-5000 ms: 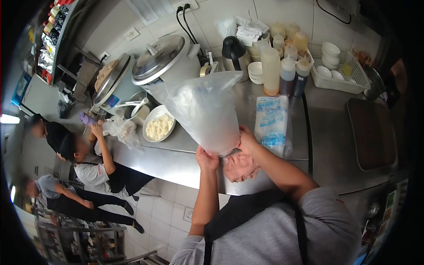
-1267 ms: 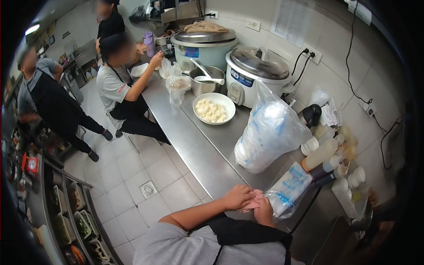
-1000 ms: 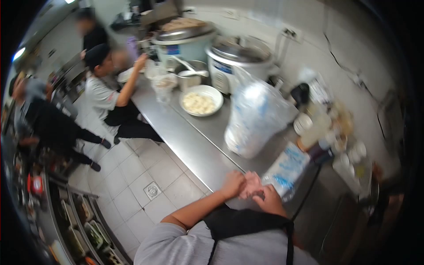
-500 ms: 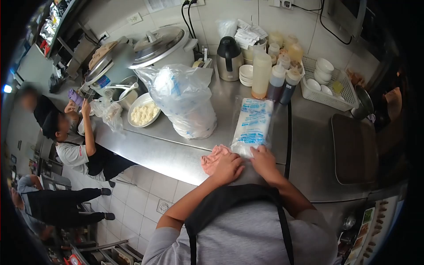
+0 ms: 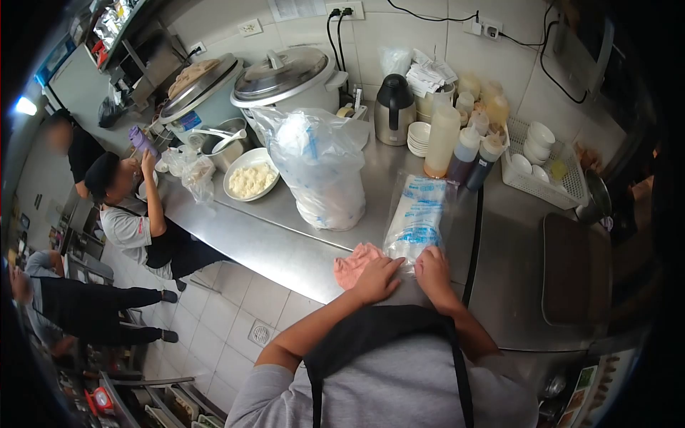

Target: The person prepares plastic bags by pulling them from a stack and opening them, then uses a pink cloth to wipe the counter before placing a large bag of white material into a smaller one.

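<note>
A flat, clear plastic packet with blue print point(image 5: 419, 207) lies lengthwise on the steel counter in front of me. My left hand point(image 5: 378, 279) rests at its near left corner, fingers stretched out and the tips at the plastic edge. Partly beneath and beside that hand is a crumpled pink cloth point(image 5: 353, 265). At the packet's near right corner, the fingers of my right hand point(image 5: 432, 274) are curled in and closed on the plastic. What the packet holds looks white and folded, but I cannot make out its kind.
A large filled plastic bag point(image 5: 325, 178) stands left of the packet, near a bowl of white crumbly food point(image 5: 251, 182). Squeeze bottles point(image 5: 464, 151), a thermos jug point(image 5: 394, 110) and a basket of bowls point(image 5: 546, 178) stand behind. A co-worker point(image 5: 132, 228) holds a purple item at left.
The whole view has shifted slightly right and down. My right hand's fingers have curled more over the packet's near end, while my left hand has moved closer to its corner.
</note>
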`<state>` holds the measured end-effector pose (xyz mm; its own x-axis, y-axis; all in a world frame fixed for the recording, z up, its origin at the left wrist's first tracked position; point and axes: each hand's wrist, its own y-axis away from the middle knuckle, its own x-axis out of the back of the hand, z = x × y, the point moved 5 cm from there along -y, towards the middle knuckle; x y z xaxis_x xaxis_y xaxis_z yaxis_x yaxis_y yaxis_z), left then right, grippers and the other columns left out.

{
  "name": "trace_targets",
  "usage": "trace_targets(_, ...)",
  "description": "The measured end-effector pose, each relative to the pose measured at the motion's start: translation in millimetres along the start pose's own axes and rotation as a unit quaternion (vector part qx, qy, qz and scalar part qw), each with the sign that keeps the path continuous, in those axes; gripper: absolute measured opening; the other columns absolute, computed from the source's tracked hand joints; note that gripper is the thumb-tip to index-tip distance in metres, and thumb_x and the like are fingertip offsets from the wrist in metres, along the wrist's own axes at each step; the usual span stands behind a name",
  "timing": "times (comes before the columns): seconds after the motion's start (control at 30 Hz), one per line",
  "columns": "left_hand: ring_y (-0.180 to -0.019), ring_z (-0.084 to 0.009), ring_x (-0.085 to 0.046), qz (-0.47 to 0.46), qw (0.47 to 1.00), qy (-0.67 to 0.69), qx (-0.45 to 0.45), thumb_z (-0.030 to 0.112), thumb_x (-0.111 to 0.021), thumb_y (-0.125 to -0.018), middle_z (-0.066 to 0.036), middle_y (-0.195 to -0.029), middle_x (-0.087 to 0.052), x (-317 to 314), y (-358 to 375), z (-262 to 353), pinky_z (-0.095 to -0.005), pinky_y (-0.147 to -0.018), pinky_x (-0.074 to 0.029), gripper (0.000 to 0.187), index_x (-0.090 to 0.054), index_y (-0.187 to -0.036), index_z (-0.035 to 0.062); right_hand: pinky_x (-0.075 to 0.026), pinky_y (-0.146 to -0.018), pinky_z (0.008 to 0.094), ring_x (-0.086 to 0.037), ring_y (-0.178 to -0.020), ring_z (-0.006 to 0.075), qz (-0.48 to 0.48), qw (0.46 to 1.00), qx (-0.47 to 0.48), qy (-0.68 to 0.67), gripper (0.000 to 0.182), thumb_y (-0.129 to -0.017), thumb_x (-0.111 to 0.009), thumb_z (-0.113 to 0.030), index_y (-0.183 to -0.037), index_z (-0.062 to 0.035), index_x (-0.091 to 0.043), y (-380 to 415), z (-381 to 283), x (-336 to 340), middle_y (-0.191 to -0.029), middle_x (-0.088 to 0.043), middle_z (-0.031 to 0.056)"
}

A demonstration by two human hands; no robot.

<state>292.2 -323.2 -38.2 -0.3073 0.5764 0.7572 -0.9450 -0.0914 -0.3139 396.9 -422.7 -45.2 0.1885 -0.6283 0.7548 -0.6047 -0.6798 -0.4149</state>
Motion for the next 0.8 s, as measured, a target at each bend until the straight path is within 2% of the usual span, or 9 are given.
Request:
trace_targets(0.13,-0.076,-0.0268,-0.048,0.010,0.996,0.068,0.049,0.014,-0.059,-0.068,-0.013,-0.086,-0.049,9,-4,4,-0.0342,-0.067,-0.037,0.054,-0.039,-0.118,0.0057,-0.039,-0.069,0.0368,-0.049,-0.079,0.0265,0.012,0.995,0.024,-0.100,0.009,-0.063,-0.061,-0.007,-0.071,-0.0072,-0.058,-4,-21,17,-0.083,-0.051,0.0091)
trace_targets(0.23,-0.079,-0.0291,-0.049,-0.009,0.992,0.102,0.079,0.015,-0.059,-0.067,-0.014,-0.085,-0.050,11,-7,5,-0.0354,-0.069,-0.039,0.043,-0.048,-0.108,0.0079,-0.038,-0.071,0.0372,-0.048,-0.079,0.0280,0.012,0.989,0.100,-0.110,0.008,-0.063,-0.061,-0.007,-0.070,-0.0064,-0.058,-5,-48,30,-0.083,-0.051,0.0096)
trace_targets(0.27,-0.079,-0.0288,-0.049,0.038,0.992,0.108,0.043,0.014,-0.059,-0.066,-0.014,-0.085,-0.050,6,-6,0,-0.0351,-0.069,-0.039,0.037,-0.051,-0.103,0.0077,-0.037,-0.072,0.0375,-0.047,-0.080,0.0287,0.007,0.985,0.135,-0.107,0.008,-0.063,-0.062,-0.008,-0.069,-0.0065,-0.058,-6,-59,31,-0.083,-0.051,0.0096)
trace_targets(0.37,-0.079,-0.0286,-0.049,0.151,0.982,0.111,-0.007,0.010,-0.056,-0.066,-0.013,-0.084,-0.051,0,-4,-17,-0.0343,-0.069,-0.039,0.021,-0.058,-0.086,0.0059,-0.034,-0.078,0.0396,-0.046,-0.088,0.0284,0.005,0.964,0.240,-0.111,0.024,-0.063,-0.064,-0.014,-0.086,-0.0070,-0.057,3,-74,25,-0.094,-0.049,0.0101)
trace_targets(0.47,-0.081,-0.0282,-0.049,0.144,0.981,0.128,-0.017,0.008,-0.051,-0.066,-0.013,-0.085,-0.051,27,-6,1,-0.0334,-0.071,-0.039,0.017,-0.058,-0.081,0.0038,-0.031,-0.083,0.0435,-0.040,-0.097,0.0319,0.044,0.962,0.201,-0.181,0.050,-0.061,-0.064,-0.013,-0.107,-0.0040,-0.046,5,-73,19,-0.107,-0.042,0.0151)
trace_targets(0.6,-0.080,-0.0253,-0.050,0.208,0.953,0.220,0.001,0.009,-0.048,-0.069,-0.010,-0.083,-0.052,59,-2,1,-0.0320,-0.071,-0.040,0.015,-0.054,-0.081,0.0028,-0.029,-0.085,0.0459,-0.037,-0.102,0.0334,0.032,0.981,0.179,-0.074,0.062,-0.062,-0.060,-0.010,-0.117,-0.0019,-0.034,-2,-63,14,-0.112,-0.036,0.0177)
trace_targets(0.67,-0.080,-0.0226,-0.050,0.215,0.865,0.409,0.196,0.011,-0.047,-0.074,-0.008,-0.085,-0.053,76,8,-14,-0.0310,-0.072,-0.040,0.014,-0.053,-0.083,0.0031,-0.029,-0.085,0.0456,-0.037,-0.102,0.0328,0.039,0.992,0.122,-0.019,0.059,-0.063,-0.058,-0.008,-0.117,-0.0038,-0.035,-4,-47,5,-0.112,-0.037,0.0158)
trace_targets(0.7,-0.080,-0.0212,-0.050,0.211,0.792,0.496,0.286,0.012,-0.046,-0.076,-0.007,-0.085,-0.053,80,16,-20,-0.0306,-0.072,-0.040,0.013,-0.052,-0.083,0.0032,-0.028,-0.086,0.0452,-0.037,-0.103,0.0326,0.010,0.989,0.150,-0.009,0.060,-0.063,-0.057,-0.007,-0.118,-0.0056,-0.033,-5,-47,3,-0.113,-0.036,0.0146)
trace_targets(0.8,-0.092,-0.0204,-0.049,0.273,0.731,0.583,0.227,0.021,-0.043,-0.084,-0.012,-0.102,-0.051,89,29,-55,-0.0282,-0.079,-0.037,0.021,-0.053,-0.095,0.0082,-0.023,-0.092,0.0410,-0.033,-0.109,0.0310,-0.092,0.971,0.221,0.014,0.068,-0.061,-0.057,-0.004,-0.123,-0.0133,-0.029,-7,-41,-2,-0.116,-0.036,0.0089)
